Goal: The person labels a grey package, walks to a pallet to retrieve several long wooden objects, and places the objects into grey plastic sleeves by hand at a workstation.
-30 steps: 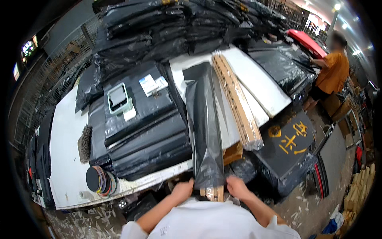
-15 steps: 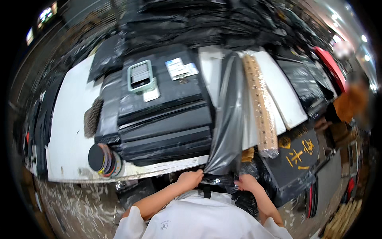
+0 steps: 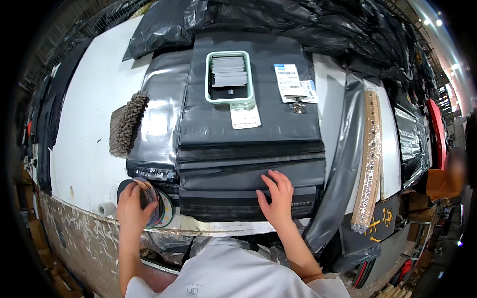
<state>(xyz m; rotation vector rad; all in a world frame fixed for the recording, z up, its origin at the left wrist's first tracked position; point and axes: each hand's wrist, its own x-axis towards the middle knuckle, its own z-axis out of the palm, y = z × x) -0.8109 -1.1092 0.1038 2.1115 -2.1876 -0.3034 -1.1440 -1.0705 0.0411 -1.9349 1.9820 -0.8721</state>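
My left hand (image 3: pixel 131 204) is closed over a toppled stack of round rolls (image 3: pixel 162 207) with coloured edges, near the table's front edge. Spread and open, my right hand (image 3: pixel 277 197) rests at a pile of folded black plastic bags (image 3: pixel 226 201), holding nothing. Behind this pile lies a broad dark plastic sheet (image 3: pixel 293 126). On the sheet are a pale green tray (image 3: pixel 252 92) of grey cards, a white label (image 3: pixel 245 116), and paper slips (image 3: pixel 287 82) under a metal clip. To the right, a long grey plastic bag (image 3: pixel 343 149) hangs over the front edge.
A grey shaggy pad (image 3: pixel 126 124) and a small white roll (image 3: pixel 106 209) sit on the white table (image 3: pixel 82 134). A plastic-wrapped cardboard bundle (image 3: pixel 368 164) lies right of the long bag. Black bags (image 3: pixel 278 20) heap along the back. Another person (image 3: pixel 444 181) is at far right.
Both hands have let go of the long grey bag's lower end. My left hand has moved left onto the rolls, my right hand onto the folded bags. The view has shifted left.
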